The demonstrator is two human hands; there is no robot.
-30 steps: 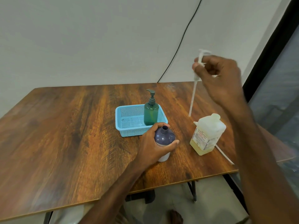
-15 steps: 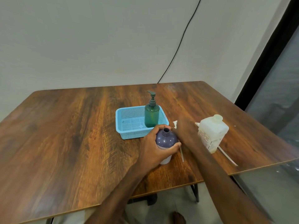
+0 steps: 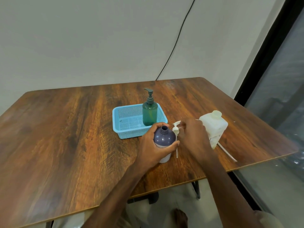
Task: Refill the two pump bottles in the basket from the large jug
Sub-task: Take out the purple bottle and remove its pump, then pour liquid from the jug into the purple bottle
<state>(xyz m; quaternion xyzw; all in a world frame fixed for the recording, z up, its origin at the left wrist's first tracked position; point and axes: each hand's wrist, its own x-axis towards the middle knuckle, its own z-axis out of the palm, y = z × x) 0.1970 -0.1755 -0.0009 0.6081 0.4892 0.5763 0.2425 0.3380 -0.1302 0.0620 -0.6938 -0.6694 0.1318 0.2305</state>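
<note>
So my left hand [image 3: 152, 146] grips the open purple bottle [image 3: 164, 137] at six o'clock of the basket [image 3: 130, 135]; my right hand [image 3: 193, 136] pinches its pump [image 3: 175, 130] beside it. I think nothing is filled yet; the jug [image 3: 213, 127] waits at three o'clock.

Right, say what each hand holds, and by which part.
Left hand grips the purple bottle round its upper body, below the open neck. Right hand has fingertips at the head of the pump; whether they pinch it cannot be told.
</note>
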